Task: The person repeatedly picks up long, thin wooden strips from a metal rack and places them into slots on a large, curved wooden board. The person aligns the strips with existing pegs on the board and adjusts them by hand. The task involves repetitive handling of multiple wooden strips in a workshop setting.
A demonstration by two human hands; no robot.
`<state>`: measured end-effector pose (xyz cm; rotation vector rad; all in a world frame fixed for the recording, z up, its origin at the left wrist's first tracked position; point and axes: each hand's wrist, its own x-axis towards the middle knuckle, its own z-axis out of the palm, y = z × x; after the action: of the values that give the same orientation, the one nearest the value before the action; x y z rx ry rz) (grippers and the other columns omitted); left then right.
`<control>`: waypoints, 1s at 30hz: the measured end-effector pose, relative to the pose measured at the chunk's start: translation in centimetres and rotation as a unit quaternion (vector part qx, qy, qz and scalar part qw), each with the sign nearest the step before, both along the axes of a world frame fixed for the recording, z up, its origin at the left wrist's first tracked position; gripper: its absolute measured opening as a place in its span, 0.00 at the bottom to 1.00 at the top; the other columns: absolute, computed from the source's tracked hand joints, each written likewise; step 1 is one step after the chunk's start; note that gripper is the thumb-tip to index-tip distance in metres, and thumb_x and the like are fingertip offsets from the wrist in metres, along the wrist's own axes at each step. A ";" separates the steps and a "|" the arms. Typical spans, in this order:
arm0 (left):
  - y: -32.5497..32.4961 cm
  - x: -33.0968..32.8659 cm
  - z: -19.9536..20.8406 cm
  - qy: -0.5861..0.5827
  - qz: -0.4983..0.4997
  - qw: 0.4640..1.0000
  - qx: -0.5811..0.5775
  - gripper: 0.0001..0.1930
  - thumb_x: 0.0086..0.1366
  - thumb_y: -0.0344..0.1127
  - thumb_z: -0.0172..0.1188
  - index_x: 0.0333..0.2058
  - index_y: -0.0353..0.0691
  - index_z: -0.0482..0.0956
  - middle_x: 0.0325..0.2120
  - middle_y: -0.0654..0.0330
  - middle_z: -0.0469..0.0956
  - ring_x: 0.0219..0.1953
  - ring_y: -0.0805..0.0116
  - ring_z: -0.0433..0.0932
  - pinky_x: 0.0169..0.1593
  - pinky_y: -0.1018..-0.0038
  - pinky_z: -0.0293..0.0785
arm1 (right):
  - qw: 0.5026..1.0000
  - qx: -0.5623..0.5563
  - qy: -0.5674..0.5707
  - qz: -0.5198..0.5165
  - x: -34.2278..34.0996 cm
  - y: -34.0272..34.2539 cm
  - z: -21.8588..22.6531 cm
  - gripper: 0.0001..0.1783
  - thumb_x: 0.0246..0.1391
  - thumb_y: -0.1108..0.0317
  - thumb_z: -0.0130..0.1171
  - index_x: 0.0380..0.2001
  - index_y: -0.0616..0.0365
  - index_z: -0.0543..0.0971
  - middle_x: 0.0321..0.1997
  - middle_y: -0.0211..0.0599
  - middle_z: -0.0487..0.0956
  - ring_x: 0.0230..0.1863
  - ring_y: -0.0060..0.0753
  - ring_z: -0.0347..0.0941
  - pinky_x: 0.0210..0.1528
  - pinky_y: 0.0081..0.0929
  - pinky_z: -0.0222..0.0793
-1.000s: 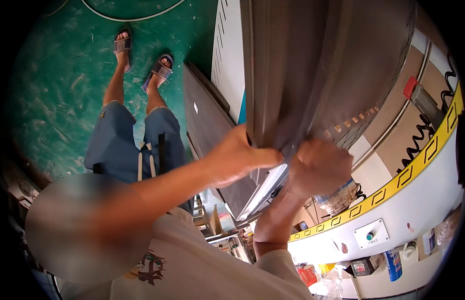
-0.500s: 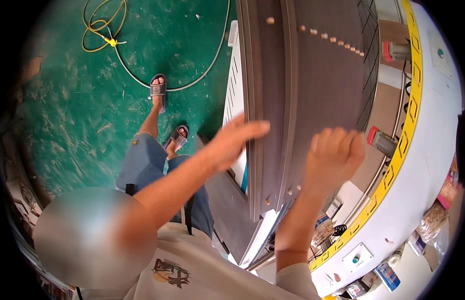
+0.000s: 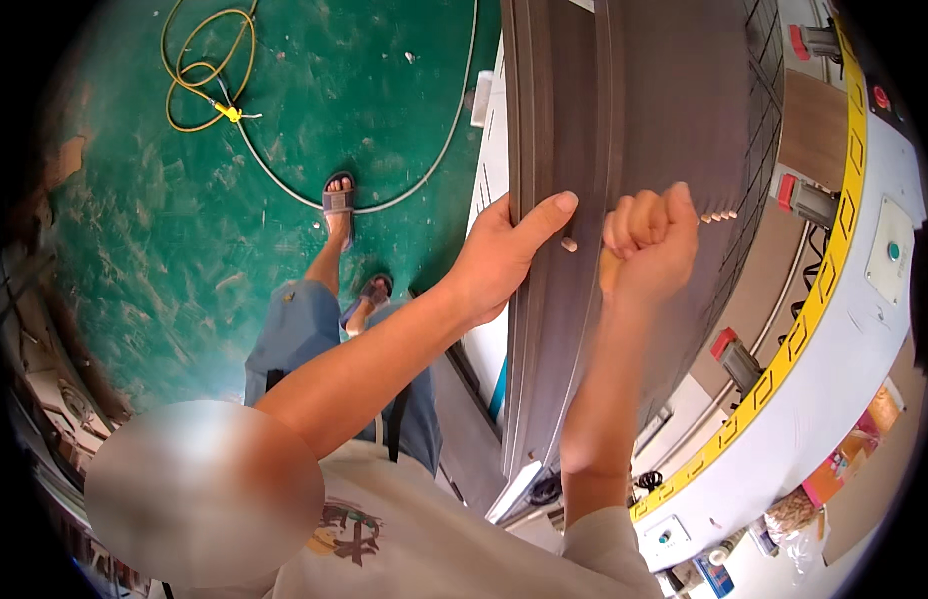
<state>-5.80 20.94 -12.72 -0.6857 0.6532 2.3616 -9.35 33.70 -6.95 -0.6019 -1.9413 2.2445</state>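
Your left hand [image 3: 496, 262] is at the left edge of the brown boards [image 3: 664, 120], its thumb laid over the top and spread away from the other fingers. Those fingers go out of sight at the edge, so you cannot tell how firmly they press. Your right hand [image 3: 652, 245] is over the middle of the boards, its fingers curled into a fist; whether anything is pinched inside, you cannot tell.

A single wooden peg [image 3: 569, 244] shows on the left part of the boards, just beside your left thumb and apart from your right fist. A short row of pegs [image 3: 719, 216] shows toward the right side of the boards, near your right knuckles. How deep any of them sits cannot be made out.

To the right of the boards is the white machine [image 3: 868, 319] with its yellow stripe; to their left, a pale hose [image 3: 462, 105] curves across the green floor [image 3: 165, 280].

The step in hand looks like steadying the boards at the edge with your left hand while your right works above the pegs. The next move would call for a firm left hold with the thumb clear of the single peg, and for your right hand to come down squarely, without knocking the row beside it.
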 end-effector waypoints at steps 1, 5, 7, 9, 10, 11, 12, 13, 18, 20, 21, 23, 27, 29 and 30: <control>-0.2 0.1 0.5 -0.004 -0.001 1.000 0.007 0.24 0.65 0.50 0.67 0.46 0.34 0.75 0.36 0.62 0.79 0.36 0.74 0.78 0.42 0.74 0.78 | 1.000 -0.023 -0.002 -0.008 -0.1 0.2 1.0 0.26 0.70 0.60 0.42 0.15 0.48 0.52 0.11 0.25 0.50 0.12 0.19 0.45 0.16 0.23 0.39; -0.4 0.0 0.5 -0.054 -0.043 0.998 -0.003 0.23 0.65 0.48 0.68 0.47 0.34 0.76 0.38 0.62 0.79 0.38 0.74 0.78 0.44 0.73 0.77 | 0.991 -0.118 0.013 -0.054 -2.2 0.7 2.5 0.27 0.70 0.61 0.42 0.14 0.48 0.51 0.11 0.25 0.51 0.12 0.19 0.44 0.16 0.23 0.39; -0.5 -0.7 -0.1 -0.049 -0.069 0.996 -0.004 0.23 0.64 0.46 0.69 0.49 0.34 0.77 0.39 0.61 0.80 0.40 0.73 0.79 0.45 0.72 0.77 | 0.990 -0.109 -0.004 -0.087 -4.8 0.4 2.2 0.27 0.70 0.61 0.41 0.15 0.48 0.51 0.11 0.25 0.51 0.12 0.19 0.43 0.16 0.23 0.38; -1.6 -2.2 0.6 -0.050 -0.114 0.992 0.002 0.27 0.64 0.47 0.69 0.51 0.31 0.77 0.42 0.58 0.80 0.42 0.70 0.79 0.47 0.70 0.77 | 0.992 -0.115 0.026 -0.045 -8.2 0.1 2.7 0.27 0.70 0.61 0.42 0.15 0.48 0.51 0.11 0.25 0.51 0.12 0.19 0.43 0.16 0.23 0.38; -2.0 -3.8 0.3 -0.045 -0.102 0.993 -0.032 0.27 0.64 0.48 0.69 0.52 0.30 0.76 0.42 0.57 0.80 0.42 0.69 0.79 0.48 0.70 0.77 | 0.992 -0.118 0.039 -0.024 -10.1 -0.1 2.9 0.27 0.70 0.61 0.42 0.15 0.47 0.51 0.11 0.24 0.51 0.12 0.19 0.43 0.16 0.23 0.38; -2.8 -6.5 1.8 -0.048 -0.091 0.993 -0.066 0.28 0.64 0.48 0.69 0.52 0.30 0.76 0.43 0.57 0.80 0.43 0.68 0.80 0.49 0.70 0.77 | 0.993 -0.112 0.045 -0.007 -11.6 -0.1 3.8 0.27 0.70 0.61 0.43 0.15 0.48 0.51 0.11 0.24 0.51 0.12 0.19 0.43 0.16 0.23 0.38; -3.4 -9.4 2.4 -0.047 -0.080 0.991 -0.099 0.29 0.64 0.48 0.69 0.53 0.29 0.75 0.44 0.56 0.80 0.44 0.67 0.80 0.50 0.69 0.77 | 0.993 -0.106 0.055 0.010 -14.0 -0.4 4.6 0.27 0.70 0.61 0.43 0.15 0.48 0.51 0.11 0.24 0.51 0.13 0.18 0.43 0.16 0.24 0.38; -3.8 -12.3 1.1 -0.031 -0.049 0.994 -0.091 0.31 0.63 0.50 0.68 0.54 0.28 0.74 0.47 0.53 0.80 0.47 0.64 0.80 0.53 0.68 0.77 | 0.992 -0.099 0.073 0.028 -17.2 -0.9 4.7 0.27 0.70 0.61 0.44 0.15 0.48 0.51 0.11 0.24 0.51 0.13 0.18 0.43 0.16 0.24 0.38; -7.5 -28.5 0.8 0.021 0.011 0.997 -0.076 0.24 0.68 0.50 0.61 0.49 0.33 0.77 0.43 0.54 0.82 0.40 0.64 0.83 0.44 0.66 0.82 | 0.982 -0.116 0.108 0.100 -28.6 -5.0 5.6 0.27 0.69 0.61 0.46 0.14 0.48 0.52 0.11 0.23 0.50 0.13 0.18 0.43 0.16 0.24 0.39; -8.7 -33.0 0.5 0.022 0.000 0.998 -0.055 0.24 0.68 0.49 0.62 0.50 0.34 0.76 0.43 0.55 0.82 0.41 0.65 0.83 0.46 0.66 0.82 | 0.981 -0.105 0.116 0.110 -32.8 -6.5 5.6 0.27 0.69 0.61 0.46 0.14 0.48 0.52 0.11 0.23 0.51 0.13 0.17 0.44 0.17 0.24 0.39; -8.9 -34.1 0.7 0.027 0.003 0.998 -0.063 0.24 0.68 0.49 0.62 0.51 0.34 0.76 0.43 0.55 0.82 0.42 0.66 0.82 0.46 0.67 0.81 | 0.981 -0.100 0.118 0.113 -34.9 -7.3 5.5 0.27 0.69 0.62 0.46 0.14 0.48 0.53 0.11 0.22 0.51 0.13 0.17 0.45 0.17 0.24 0.40; -9.0 -34.5 1.4 0.033 0.002 0.997 -0.076 0.24 0.67 0.48 0.63 0.52 0.34 0.75 0.43 0.56 0.81 0.43 0.66 0.82 0.48 0.68 0.81 | 0.986 -0.015 0.128 0.109 -38.6 -8.7 3.9 0.27 0.69 0.62 0.47 0.13 0.49 0.55 0.11 0.22 0.53 0.13 0.16 0.47 0.17 0.23 0.42; -9.1 -34.7 0.8 0.007 0.006 0.998 -0.065 0.24 0.66 0.44 0.65 0.52 0.33 0.74 0.45 0.57 0.80 0.45 0.68 0.80 0.49 0.68 0.78 | 0.987 0.066 0.085 0.118 -40.8 -10.4 -1.7 0.27 0.71 0.62 0.47 0.13 0.49 0.57 0.11 0.23 0.56 0.13 0.15 0.49 0.16 0.23 0.44; -9.4 -34.9 1.3 0.010 -0.016 0.997 -0.079 0.25 0.66 0.44 0.67 0.53 0.33 0.74 0.45 0.59 0.79 0.46 0.71 0.77 0.50 0.70 0.76 | 0.993 0.026 0.035 0.109 -41.1 -9.9 -1.2 0.28 0.71 0.63 0.47 0.14 0.48 0.55 0.11 0.23 0.53 0.12 0.18 0.46 0.15 0.25 0.43; -9.5 -34.9 1.2 0.013 -0.010 0.998 -0.061 0.26 0.65 0.44 0.68 0.54 0.32 0.73 0.46 0.59 0.78 0.47 0.71 0.76 0.51 0.71 0.75 | 0.993 -0.010 0.015 0.121 -41.5 -9.4 -0.9 0.27 0.70 0.63 0.48 0.14 0.48 0.56 0.11 0.23 0.52 0.12 0.19 0.46 0.15 0.25 0.43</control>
<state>-40.67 11.40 -11.54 -0.6988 0.8185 2.3304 -50.81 24.25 -7.81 -0.3477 -2.0787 2.3964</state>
